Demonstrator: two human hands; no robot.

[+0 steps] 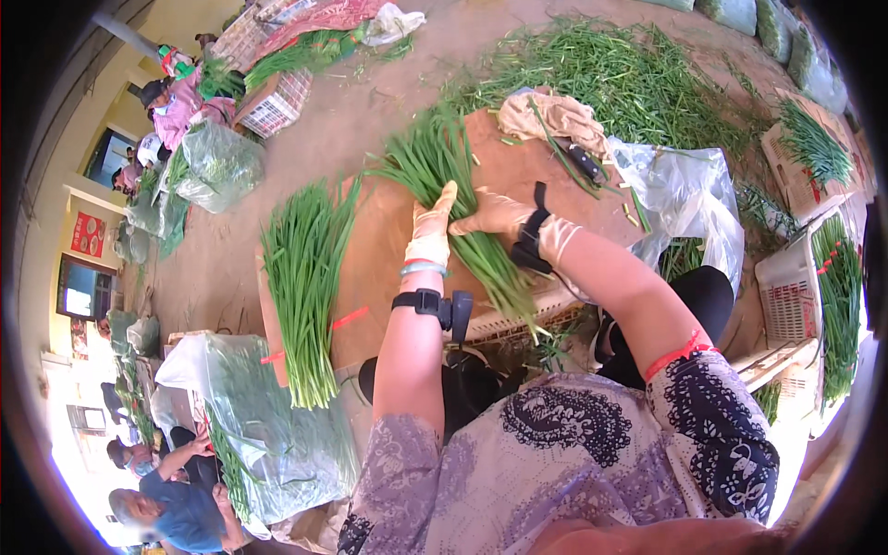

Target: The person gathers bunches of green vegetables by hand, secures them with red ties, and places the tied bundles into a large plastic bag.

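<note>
Centrally, a bundle of long green stalks (483, 261) is clasped from either side by the gloved left hand (429, 229) and gloved right hand (492, 215), slanting over a brown bench (384, 282). Red-tied stalks (837, 310) are held in a pale crate (786, 294) at right; greenery (231, 474) is contained in a clear bag (301, 421) at left. The clasped bundle is leafy above, paler at its lower ends.

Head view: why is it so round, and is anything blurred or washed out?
Head view: fisheye lens, so straight edges bow near the rim; head view: the held bunch smears at its ends, likely from motion; head view: glare whitens the lower-left and lower-right edges.
</note>
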